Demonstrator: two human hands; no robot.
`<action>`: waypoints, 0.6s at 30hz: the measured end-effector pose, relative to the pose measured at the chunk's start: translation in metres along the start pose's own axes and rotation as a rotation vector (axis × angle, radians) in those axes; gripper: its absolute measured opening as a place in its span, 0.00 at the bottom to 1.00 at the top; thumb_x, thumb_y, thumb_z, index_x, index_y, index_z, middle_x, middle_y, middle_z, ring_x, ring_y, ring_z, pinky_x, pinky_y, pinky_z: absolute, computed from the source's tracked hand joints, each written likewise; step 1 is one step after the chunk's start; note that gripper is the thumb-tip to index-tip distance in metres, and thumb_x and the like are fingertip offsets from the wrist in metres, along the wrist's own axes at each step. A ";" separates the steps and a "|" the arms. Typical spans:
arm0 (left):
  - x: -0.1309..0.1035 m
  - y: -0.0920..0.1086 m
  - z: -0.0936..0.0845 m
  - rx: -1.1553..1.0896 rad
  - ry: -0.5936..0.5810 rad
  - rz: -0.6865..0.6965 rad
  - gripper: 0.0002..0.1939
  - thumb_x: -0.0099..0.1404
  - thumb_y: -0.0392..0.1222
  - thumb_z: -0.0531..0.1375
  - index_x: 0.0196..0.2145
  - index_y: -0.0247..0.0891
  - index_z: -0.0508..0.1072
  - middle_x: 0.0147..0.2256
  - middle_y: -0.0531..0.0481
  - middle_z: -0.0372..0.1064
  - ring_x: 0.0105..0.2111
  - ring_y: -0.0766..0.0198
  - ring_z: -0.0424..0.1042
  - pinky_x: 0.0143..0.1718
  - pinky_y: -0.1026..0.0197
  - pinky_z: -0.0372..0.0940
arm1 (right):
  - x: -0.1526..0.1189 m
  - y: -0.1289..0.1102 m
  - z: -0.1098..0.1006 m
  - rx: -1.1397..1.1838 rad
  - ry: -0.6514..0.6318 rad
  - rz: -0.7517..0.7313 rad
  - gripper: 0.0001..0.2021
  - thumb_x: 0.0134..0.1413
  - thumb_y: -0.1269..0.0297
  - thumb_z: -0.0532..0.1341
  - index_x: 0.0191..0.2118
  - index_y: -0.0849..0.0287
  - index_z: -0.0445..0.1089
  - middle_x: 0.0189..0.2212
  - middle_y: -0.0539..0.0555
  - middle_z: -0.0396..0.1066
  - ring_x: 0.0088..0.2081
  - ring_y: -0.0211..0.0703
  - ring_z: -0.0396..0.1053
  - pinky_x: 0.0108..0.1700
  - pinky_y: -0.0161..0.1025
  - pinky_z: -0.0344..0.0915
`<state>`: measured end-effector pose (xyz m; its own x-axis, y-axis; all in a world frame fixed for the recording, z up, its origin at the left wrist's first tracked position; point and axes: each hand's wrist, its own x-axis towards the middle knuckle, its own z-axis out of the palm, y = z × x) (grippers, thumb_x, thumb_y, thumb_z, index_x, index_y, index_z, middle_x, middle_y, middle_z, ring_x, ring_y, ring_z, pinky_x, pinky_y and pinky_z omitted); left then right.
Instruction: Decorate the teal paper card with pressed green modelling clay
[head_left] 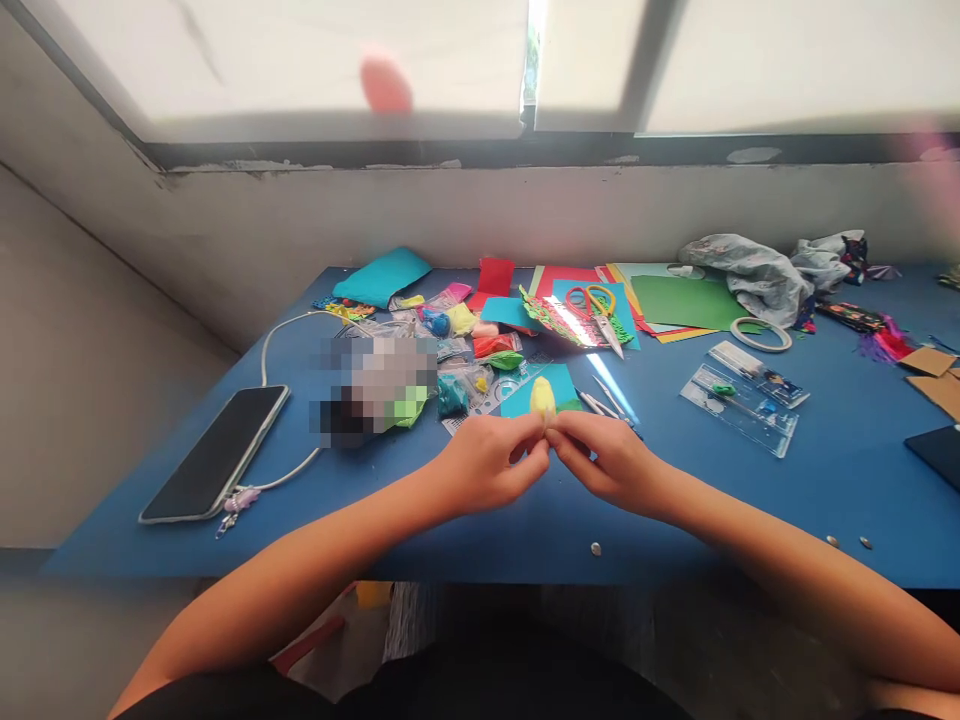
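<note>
A small yellow packet (541,397), which looks like soft clay in a clear bag, stands upright between my hands above the middle of the blue table. My left hand (499,460) pinches its lower end from the left. From the right, the thumb and forefinger of my right hand (604,455) pinch the same end, and the fingertips of both hands meet there. Just behind lie a sheet of blue paper (517,402) and a clear stencil ruler (491,398). Several small bags of coloured clay (495,345) are heaped to the left.
A phone (217,455) with a white cord lies at left. Scissors (600,312) rest on coloured paper (682,300) at the back. Flat plastic packs (742,405), a white ring (761,335) and crumpled cloth (750,275) are at right. Small shiny bits lie near the front edge.
</note>
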<state>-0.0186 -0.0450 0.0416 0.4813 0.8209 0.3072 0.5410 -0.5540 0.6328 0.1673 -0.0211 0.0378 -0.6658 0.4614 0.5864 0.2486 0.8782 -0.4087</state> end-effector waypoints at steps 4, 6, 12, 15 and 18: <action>-0.001 -0.005 0.006 0.047 0.074 0.068 0.10 0.64 0.38 0.47 0.25 0.39 0.60 0.18 0.60 0.48 0.18 0.71 0.50 0.22 0.66 0.46 | 0.000 0.002 0.003 -0.003 0.027 -0.003 0.11 0.63 0.73 0.52 0.29 0.57 0.57 0.21 0.44 0.56 0.22 0.32 0.52 0.24 0.29 0.54; -0.002 -0.006 0.011 0.068 0.117 0.077 0.11 0.64 0.37 0.47 0.23 0.39 0.57 0.18 0.59 0.47 0.18 0.72 0.49 0.22 0.66 0.46 | 0.000 0.002 0.006 -0.010 0.047 0.005 0.12 0.62 0.73 0.52 0.27 0.56 0.55 0.20 0.43 0.54 0.22 0.31 0.50 0.23 0.29 0.52; -0.005 -0.003 0.016 0.042 0.181 0.096 0.13 0.62 0.35 0.48 0.20 0.39 0.50 0.17 0.60 0.44 0.18 0.73 0.47 0.20 0.69 0.45 | -0.002 -0.007 0.010 -0.025 0.128 0.030 0.14 0.59 0.75 0.53 0.24 0.56 0.52 0.19 0.43 0.51 0.21 0.30 0.47 0.22 0.29 0.49; -0.005 -0.004 0.015 0.137 0.272 0.210 0.14 0.62 0.32 0.49 0.20 0.39 0.53 0.17 0.60 0.46 0.17 0.73 0.49 0.20 0.69 0.46 | -0.003 -0.009 0.011 -0.078 0.174 0.057 0.14 0.56 0.76 0.52 0.23 0.56 0.51 0.18 0.43 0.50 0.20 0.30 0.47 0.22 0.29 0.48; -0.004 -0.008 0.016 0.285 0.396 0.321 0.15 0.63 0.31 0.50 0.19 0.39 0.55 0.15 0.60 0.49 0.17 0.73 0.50 0.20 0.68 0.47 | -0.004 -0.008 0.011 -0.135 0.210 0.102 0.14 0.54 0.76 0.52 0.21 0.56 0.51 0.17 0.43 0.51 0.20 0.30 0.48 0.21 0.29 0.49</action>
<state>-0.0141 -0.0460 0.0240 0.3872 0.5647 0.7288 0.6014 -0.7539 0.2646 0.1600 -0.0311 0.0310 -0.4751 0.5524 0.6850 0.4084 0.8279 -0.3844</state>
